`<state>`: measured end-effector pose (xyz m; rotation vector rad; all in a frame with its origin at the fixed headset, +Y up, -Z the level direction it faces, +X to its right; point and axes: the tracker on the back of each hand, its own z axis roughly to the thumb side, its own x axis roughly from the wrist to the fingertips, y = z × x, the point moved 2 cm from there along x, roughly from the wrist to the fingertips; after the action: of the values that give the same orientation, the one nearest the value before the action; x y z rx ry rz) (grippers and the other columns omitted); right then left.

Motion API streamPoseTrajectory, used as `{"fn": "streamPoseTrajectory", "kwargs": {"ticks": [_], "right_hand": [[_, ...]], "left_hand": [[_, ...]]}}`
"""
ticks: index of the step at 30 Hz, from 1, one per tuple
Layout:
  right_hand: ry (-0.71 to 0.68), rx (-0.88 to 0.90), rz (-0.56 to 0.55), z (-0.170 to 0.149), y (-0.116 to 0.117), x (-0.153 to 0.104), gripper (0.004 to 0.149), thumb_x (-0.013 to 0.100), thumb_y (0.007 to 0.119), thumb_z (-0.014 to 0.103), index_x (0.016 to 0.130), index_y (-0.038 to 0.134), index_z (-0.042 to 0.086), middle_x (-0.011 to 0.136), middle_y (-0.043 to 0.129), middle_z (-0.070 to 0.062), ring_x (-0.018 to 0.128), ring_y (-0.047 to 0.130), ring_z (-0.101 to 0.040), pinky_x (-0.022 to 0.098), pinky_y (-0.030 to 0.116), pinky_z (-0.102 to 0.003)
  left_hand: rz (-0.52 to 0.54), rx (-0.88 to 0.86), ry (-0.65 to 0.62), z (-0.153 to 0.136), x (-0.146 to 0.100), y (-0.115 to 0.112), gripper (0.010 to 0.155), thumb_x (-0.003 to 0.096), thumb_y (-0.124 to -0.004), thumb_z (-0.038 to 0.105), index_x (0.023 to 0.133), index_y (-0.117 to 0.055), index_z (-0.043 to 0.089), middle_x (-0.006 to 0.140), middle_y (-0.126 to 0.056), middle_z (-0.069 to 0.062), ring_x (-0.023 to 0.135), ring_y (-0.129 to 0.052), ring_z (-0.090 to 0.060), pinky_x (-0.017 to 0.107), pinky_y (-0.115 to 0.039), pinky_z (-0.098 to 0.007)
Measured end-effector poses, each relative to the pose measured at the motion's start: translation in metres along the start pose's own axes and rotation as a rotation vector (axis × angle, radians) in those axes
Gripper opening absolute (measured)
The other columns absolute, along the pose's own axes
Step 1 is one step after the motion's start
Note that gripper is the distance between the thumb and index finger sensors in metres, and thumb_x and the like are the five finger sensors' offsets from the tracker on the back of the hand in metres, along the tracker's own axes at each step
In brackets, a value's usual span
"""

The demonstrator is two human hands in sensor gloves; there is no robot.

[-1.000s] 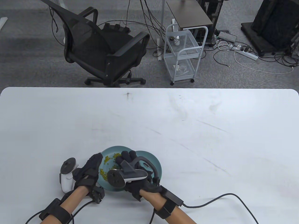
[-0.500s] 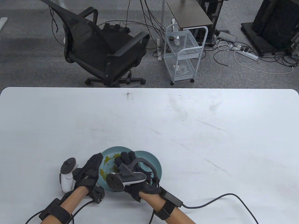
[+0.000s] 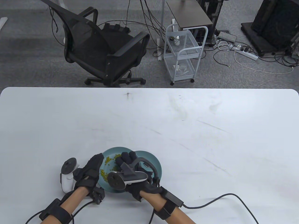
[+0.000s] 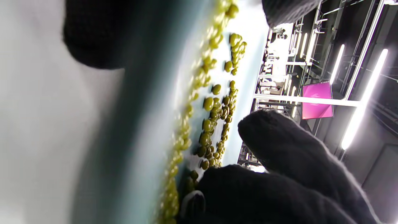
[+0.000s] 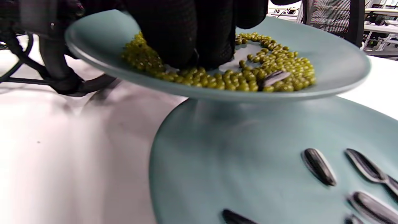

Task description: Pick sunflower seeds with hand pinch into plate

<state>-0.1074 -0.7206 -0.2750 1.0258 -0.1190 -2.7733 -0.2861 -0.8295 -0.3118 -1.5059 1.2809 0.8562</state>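
Two teal plates overlap near the table's front edge. The left plate holds many green beans and its rim rides over the right plate. In the right wrist view one striped sunflower seed lies among the beans, and several seeds lie on the lower plate. My left hand grips the bean plate's left rim. My right hand has its fingers bunched and pressed down into the beans; what lies under the tips is hidden.
A black cable runs from my right wrist across the table to the right. The table's far edge lies well beyond the plates, with an office chair and a white cart on the floor behind.
My right hand has shifted slightly over the bean plate, fingers staying down in the beans. The left hand and both plates have stayed put.
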Motion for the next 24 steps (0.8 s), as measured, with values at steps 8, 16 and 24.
{"fn": "streamPoseTrajectory", "kwargs": {"ticks": [8, 16, 24], "right_hand": [[-0.017, -0.022, -0.009, 0.003, 0.0, -0.001, 0.04, 0.057, 0.09, 0.025, 0.082, 0.086, -0.006, 0.113, 0.048, -0.035, 0.1, 0.038, -0.067, 0.066, 0.032, -0.08], [-0.022, -0.113, -0.064, 0.013, 0.005, -0.002, 0.037, 0.056, 0.091, 0.023, 0.081, 0.089, -0.004, 0.112, 0.052, -0.034, 0.1, 0.041, -0.066, 0.066, 0.033, -0.08], [0.006, -0.059, -0.083, 0.005, -0.004, -0.007, 0.036, 0.058, 0.087, 0.021, 0.082, 0.087, -0.006, 0.113, 0.05, -0.033, 0.101, 0.038, -0.066, 0.065, 0.03, -0.081]], "left_hand": [[0.002, 0.001, -0.003, 0.0, 0.0, 0.0, 0.05, 0.0616, -0.059, 0.053, 0.102, -0.054, 0.024, 0.077, -0.09, -0.008, 0.041, -0.104, -0.024, 0.036, -0.086, -0.039], [0.006, 0.01, 0.007, 0.0, 0.0, -0.001, 0.05, 0.0612, -0.059, 0.053, 0.102, -0.054, 0.024, 0.077, -0.089, -0.008, 0.041, -0.104, -0.025, 0.036, -0.086, -0.04], [0.006, 0.011, -0.006, 0.0, -0.001, -0.001, 0.05, 0.0614, -0.059, 0.052, 0.102, -0.054, 0.024, 0.077, -0.09, -0.008, 0.041, -0.104, -0.024, 0.036, -0.086, -0.04]]}}
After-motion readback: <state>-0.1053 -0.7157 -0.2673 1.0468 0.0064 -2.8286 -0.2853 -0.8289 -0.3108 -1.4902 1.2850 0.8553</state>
